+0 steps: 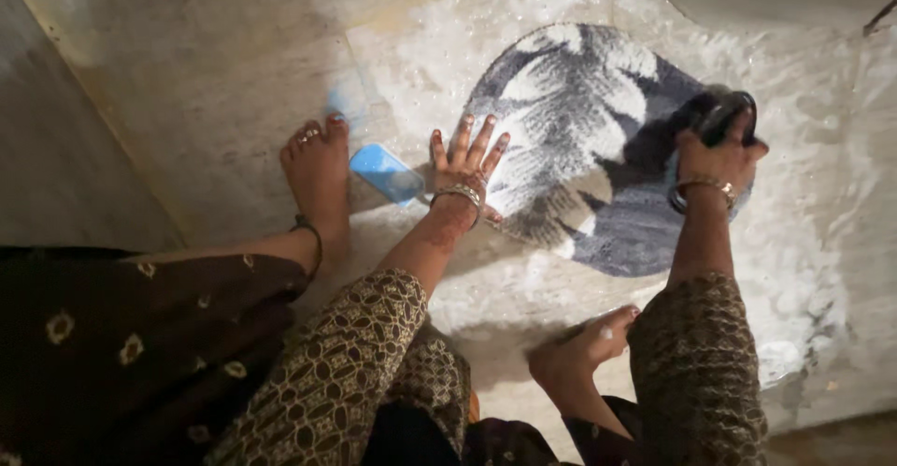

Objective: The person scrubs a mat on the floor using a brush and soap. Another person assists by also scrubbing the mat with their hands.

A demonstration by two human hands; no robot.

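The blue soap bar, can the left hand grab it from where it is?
Probably yes. The blue soap bar lies on the wet floor right beside the left hand, which is pressed flat on the mat. Nothing lies between them.

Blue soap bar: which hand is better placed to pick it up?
Left, probably. The left hand lies flat on the mat right beside the blue soap bar; the right hand grips a dark brush farther away.
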